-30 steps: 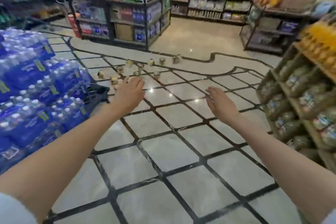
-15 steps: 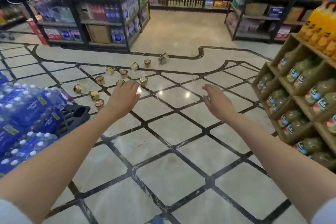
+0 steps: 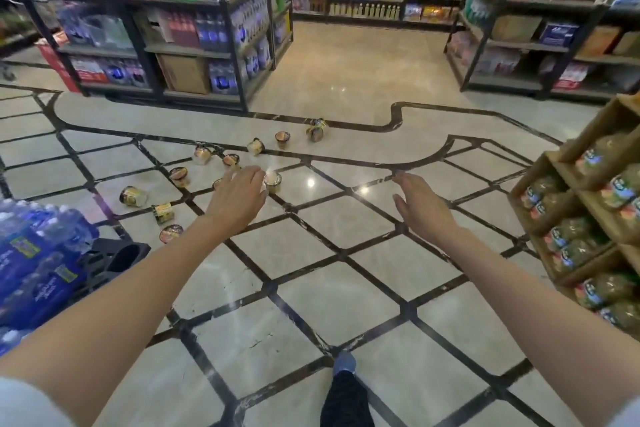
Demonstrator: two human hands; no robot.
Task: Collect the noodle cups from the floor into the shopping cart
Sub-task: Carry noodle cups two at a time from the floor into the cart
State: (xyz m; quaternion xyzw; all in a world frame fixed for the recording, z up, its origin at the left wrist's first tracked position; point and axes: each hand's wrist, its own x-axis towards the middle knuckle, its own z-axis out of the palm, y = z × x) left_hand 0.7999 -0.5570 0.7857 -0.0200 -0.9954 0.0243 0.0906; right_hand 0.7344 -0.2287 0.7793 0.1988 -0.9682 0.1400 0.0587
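Two grips reach forward with fingers apart and nothing held: left hand (image 3: 239,199), right hand (image 3: 420,206). Beyond them noodle cups (image 3: 180,175) lie scattered on the floor (image 3: 311,288), nearer than before. Water packs (image 3: 31,263) sit left, shelves (image 3: 588,218) right.

Floor (image 3: 311,270) pale grey marble tiles, black diagonal grid lines. Noodle cups (image 3: 178,176) ahead of left hand (image 3: 239,199) yellow-black, cream lids. Left of it, blue water packs (image 3: 34,270). Right of right hand (image 3: 420,206), green packets (image 3: 571,243), brown wooden shelf (image 3: 540,225).
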